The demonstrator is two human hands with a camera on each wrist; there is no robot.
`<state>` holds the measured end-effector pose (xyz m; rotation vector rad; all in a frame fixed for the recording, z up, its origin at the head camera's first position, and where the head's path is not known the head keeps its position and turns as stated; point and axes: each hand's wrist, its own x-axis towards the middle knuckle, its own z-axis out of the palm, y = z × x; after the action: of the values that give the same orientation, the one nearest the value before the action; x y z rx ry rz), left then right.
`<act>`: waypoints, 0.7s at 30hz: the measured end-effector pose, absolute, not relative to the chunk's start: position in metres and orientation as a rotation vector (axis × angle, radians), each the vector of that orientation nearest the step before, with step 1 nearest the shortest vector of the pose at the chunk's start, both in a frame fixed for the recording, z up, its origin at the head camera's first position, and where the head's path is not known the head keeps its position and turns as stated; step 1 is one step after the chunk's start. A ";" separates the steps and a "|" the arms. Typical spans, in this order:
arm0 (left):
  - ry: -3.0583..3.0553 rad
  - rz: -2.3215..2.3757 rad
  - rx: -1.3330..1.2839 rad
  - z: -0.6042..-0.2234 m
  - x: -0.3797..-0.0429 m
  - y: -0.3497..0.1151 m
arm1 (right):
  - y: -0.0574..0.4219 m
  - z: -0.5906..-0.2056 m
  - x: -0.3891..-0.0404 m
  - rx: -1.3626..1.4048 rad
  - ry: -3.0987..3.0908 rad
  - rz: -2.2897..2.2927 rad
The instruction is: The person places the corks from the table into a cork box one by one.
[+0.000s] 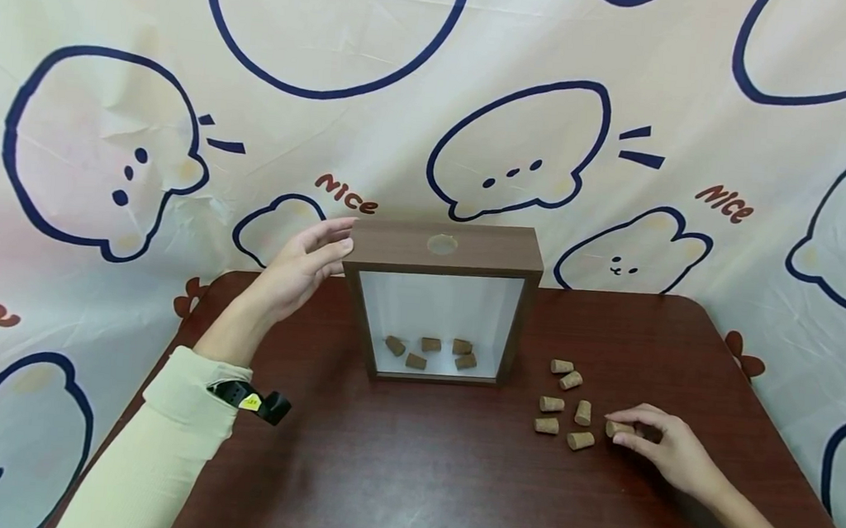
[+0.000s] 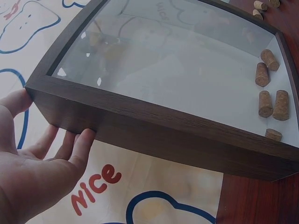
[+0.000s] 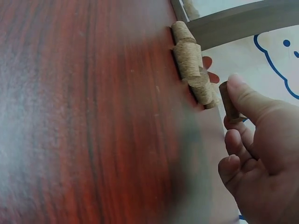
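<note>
A brown wooden display box (image 1: 442,249) stands upright on the table, with a clear front and a round hole in its top. Several corks (image 1: 416,362) lie at the bottom inside it. My left hand (image 1: 295,275) holds the box's upper left corner; in the left wrist view, the thumb (image 2: 18,100) is at the corner and the fingertips (image 2: 86,135) touch the edge of the side. To the right of the box, my right hand (image 1: 666,445) pinches a cork (image 1: 617,428) between thumb and fingers. The right wrist view also shows this cork (image 3: 229,102) in the pinch.
Several loose corks (image 1: 551,404) lie on the table between the box and my right hand. The dark red wooden table (image 1: 406,478) extends in front of the box. Behind it hangs a cartoon-printed cloth (image 1: 395,146), which also runs along both sides.
</note>
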<state>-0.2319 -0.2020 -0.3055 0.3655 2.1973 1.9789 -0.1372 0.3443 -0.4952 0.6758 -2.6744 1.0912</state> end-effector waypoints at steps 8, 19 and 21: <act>2.191 1.983 0.369 -0.305 -0.231 -0.202 | 0.347 -0.473 -0.139 0.631 -2.676 1.154; 2.184 1.994 0.369 -0.306 -0.231 -0.202 | 0.350 -0.404 -0.154 0.595 -2.652 1.087; 2.184 1.992 0.372 -0.306 -0.231 -0.202 | 0.349 -0.389 -0.158 0.604 -2.634 1.076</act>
<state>-0.2312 -0.2018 -0.3056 0.3725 2.1844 1.9925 -0.1579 0.3488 -0.3886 0.6040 -2.6344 1.0764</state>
